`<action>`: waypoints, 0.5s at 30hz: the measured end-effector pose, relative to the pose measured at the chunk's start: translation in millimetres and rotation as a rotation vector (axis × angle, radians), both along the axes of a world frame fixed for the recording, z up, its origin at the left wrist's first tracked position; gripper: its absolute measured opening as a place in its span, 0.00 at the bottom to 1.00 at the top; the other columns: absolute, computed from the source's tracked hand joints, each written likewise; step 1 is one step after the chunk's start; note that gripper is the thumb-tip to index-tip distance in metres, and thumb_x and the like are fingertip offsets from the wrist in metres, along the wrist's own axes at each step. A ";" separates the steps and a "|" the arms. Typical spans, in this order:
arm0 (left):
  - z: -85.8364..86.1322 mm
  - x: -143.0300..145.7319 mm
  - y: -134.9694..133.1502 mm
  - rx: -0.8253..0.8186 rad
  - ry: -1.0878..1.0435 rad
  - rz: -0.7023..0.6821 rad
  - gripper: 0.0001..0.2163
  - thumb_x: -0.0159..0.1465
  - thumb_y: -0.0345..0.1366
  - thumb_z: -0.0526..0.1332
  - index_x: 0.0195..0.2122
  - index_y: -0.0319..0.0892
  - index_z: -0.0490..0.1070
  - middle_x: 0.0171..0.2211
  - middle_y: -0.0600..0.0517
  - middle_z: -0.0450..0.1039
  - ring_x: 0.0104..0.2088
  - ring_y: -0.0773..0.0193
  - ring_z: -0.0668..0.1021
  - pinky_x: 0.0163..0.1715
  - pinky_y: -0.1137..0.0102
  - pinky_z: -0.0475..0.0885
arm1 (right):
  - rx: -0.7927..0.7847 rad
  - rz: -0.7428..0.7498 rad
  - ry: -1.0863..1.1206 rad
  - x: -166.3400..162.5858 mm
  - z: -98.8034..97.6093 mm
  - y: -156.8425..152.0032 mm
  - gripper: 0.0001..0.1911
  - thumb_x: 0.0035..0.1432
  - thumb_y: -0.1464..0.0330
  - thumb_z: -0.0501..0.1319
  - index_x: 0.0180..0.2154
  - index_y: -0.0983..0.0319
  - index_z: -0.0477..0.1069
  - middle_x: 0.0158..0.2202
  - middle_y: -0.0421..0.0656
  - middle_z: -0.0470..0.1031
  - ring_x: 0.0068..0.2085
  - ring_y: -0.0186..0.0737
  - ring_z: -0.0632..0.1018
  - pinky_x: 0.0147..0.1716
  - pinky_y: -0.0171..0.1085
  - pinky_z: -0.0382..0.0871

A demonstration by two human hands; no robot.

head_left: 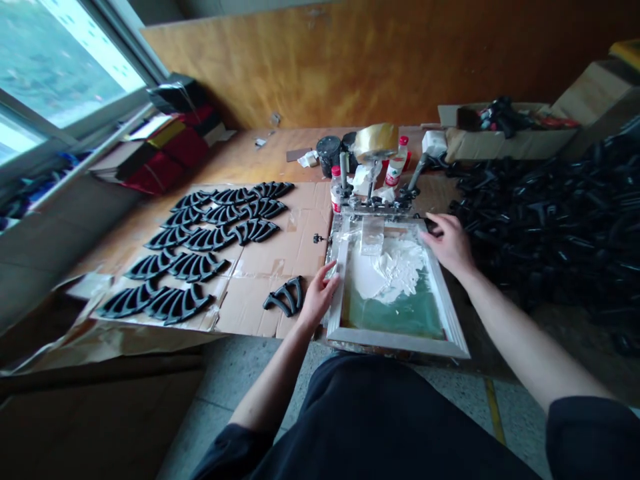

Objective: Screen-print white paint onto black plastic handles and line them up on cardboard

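Note:
A screen-printing frame [400,339] with a pale metal rim lies in front of me, its green mesh partly covered with thick white paste [397,270]. At its left rim is my left hand [320,295], thumb and fingers apart, holding nothing I can see. My right hand [449,245] is by the upper right corner, fingers curved and spread from the thumb. Something dark shows in that gap; I cannot tell whether it is touched. A clear scraper-like plate [372,237] hangs over the mesh's far end, below the metal clamp stand [375,208].
Rows of black curved plastic parts [200,239] lie on cardboard [260,263] at left, with a few nearer parts [286,297]. A big heap of black parts [550,213] fills the right. Behind stand red-capped bottles [395,167], a dark tub [329,155] and an open carton [510,143].

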State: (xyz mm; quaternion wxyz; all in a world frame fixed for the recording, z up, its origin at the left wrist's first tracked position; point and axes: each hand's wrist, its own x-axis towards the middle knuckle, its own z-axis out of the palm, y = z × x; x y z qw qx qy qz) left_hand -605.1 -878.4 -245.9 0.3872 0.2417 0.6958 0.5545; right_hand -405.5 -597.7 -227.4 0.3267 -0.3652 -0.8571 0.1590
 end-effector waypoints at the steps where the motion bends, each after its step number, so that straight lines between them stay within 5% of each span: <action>1: -14.0 2.1 -2.1 -0.042 0.031 0.010 0.29 0.61 0.51 0.60 0.62 0.46 0.63 0.23 0.59 0.64 0.20 0.72 0.63 0.21 0.77 0.57 | 0.042 0.058 -0.031 -17.5 4.5 -8.8 0.30 0.53 0.62 0.65 0.57 0.62 0.68 0.57 0.54 0.67 0.46 0.47 0.75 0.45 0.46 0.72; 4: -45.6 4.9 -1.2 -0.145 0.158 0.022 0.28 0.62 0.48 0.59 0.63 0.48 0.61 0.24 0.58 0.66 0.22 0.71 0.67 0.24 0.77 0.61 | 0.117 0.248 -0.219 -67.5 11.2 -38.8 0.31 0.50 0.66 0.68 0.56 0.61 0.67 0.58 0.53 0.65 0.55 0.54 0.69 0.51 0.50 0.67; 7: -61.3 3.4 2.9 -0.193 0.246 -0.004 0.26 0.64 0.47 0.57 0.63 0.48 0.62 0.24 0.58 0.66 0.24 0.69 0.69 0.26 0.76 0.62 | 0.033 0.368 -0.433 -86.9 6.2 -62.9 0.14 0.53 0.69 0.67 0.43 0.61 0.73 0.43 0.47 0.75 0.46 0.47 0.73 0.45 0.42 0.68; 10: -68.6 1.3 4.1 -0.214 0.282 -0.022 0.26 0.65 0.46 0.56 0.63 0.47 0.61 0.25 0.57 0.68 0.26 0.68 0.70 0.28 0.74 0.64 | 0.029 0.502 -0.539 -68.3 -4.8 -80.7 0.03 0.57 0.72 0.62 0.35 0.61 0.73 0.35 0.44 0.75 0.40 0.42 0.74 0.39 0.36 0.66; 15: -73.6 0.7 2.9 -0.229 0.283 -0.023 0.25 0.65 0.46 0.55 0.64 0.48 0.60 0.28 0.55 0.71 0.28 0.67 0.72 0.30 0.73 0.65 | 0.108 0.889 -0.539 -20.4 -6.4 -87.8 0.14 0.55 0.80 0.56 0.36 0.60 0.75 0.36 0.42 0.76 0.39 0.38 0.74 0.37 0.33 0.63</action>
